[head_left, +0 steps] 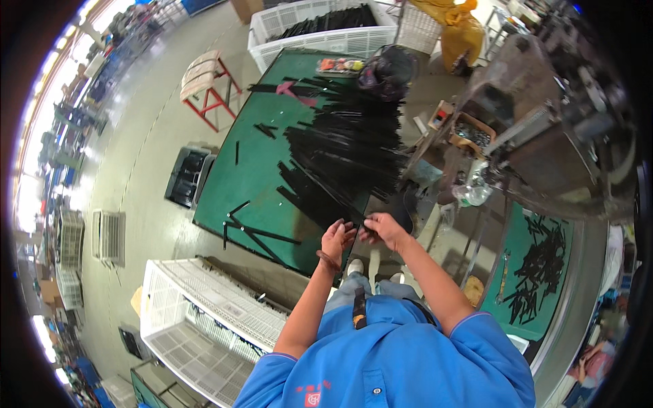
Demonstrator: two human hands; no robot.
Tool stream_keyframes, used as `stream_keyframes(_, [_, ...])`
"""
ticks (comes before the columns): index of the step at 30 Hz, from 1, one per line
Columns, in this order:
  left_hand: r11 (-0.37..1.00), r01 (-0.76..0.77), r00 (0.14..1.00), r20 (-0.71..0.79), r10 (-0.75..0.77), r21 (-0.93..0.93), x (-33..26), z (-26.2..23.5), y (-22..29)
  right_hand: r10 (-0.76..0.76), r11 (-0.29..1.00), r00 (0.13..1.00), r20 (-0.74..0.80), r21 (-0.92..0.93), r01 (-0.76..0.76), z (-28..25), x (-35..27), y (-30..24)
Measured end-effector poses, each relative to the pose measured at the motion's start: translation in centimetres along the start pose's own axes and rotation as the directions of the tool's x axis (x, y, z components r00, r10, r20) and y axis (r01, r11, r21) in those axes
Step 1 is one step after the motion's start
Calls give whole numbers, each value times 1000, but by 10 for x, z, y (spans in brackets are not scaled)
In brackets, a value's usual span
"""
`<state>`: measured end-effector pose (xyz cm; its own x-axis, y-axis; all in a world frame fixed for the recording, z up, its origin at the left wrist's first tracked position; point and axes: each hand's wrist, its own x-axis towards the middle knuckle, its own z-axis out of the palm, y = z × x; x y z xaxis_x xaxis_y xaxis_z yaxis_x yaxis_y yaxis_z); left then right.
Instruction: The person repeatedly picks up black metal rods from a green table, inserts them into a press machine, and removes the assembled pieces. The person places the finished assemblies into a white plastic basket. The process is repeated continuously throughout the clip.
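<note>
A large heap of long, thin black strips (347, 139) covers the right half of a green tabletop (221, 187). At the near edge of that heap my two hands are close together, a small gap apart. My right hand (382, 230) is closed in a pinch on a dark thin strip (360, 219) that reaches toward the other hand. My left hand (338, 241), with a brown bracelet at its wrist, has its fingers curled at the same strip. The fingers partly hide the strip's ends. Several loose strips (255, 234) lie crossed to the left of my left hand.
Beyond the table stands a white crate (326, 44) of black strips; another white crate (204, 326) is at near left. A machine (544, 115) rises on the right, above a second green surface (493, 299) with black pieces. A red-legged stool (207, 95) stands far left.
</note>
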<state>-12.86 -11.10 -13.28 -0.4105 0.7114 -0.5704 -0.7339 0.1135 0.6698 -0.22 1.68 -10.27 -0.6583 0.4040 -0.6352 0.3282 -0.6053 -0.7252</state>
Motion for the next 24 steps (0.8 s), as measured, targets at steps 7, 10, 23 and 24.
stream_keyframes(7, [1000, 6, 984, 176, -10, 25, 5, 96, -4, -164, 976, 970, -177, 117, 186, -12, -122, 11])
stream_keyframes(10, [968, 17, 986, 157, -58, 252, -4, 118, -10, -488, 872, 777, -397, -259, 415, -64, -151, 29])
stream_keyframes(23, [221, -627, 709, 664, -237, 747, -77, 122, 3, -304, 842, 943, 134, -425, 332, -176, -269, -37])
stream_keyframes(24, [428, -488, 726, 626, -285, 761, -90, 134, 1, -268, 843, 954, 136, -446, 301, -181, -262, -46])
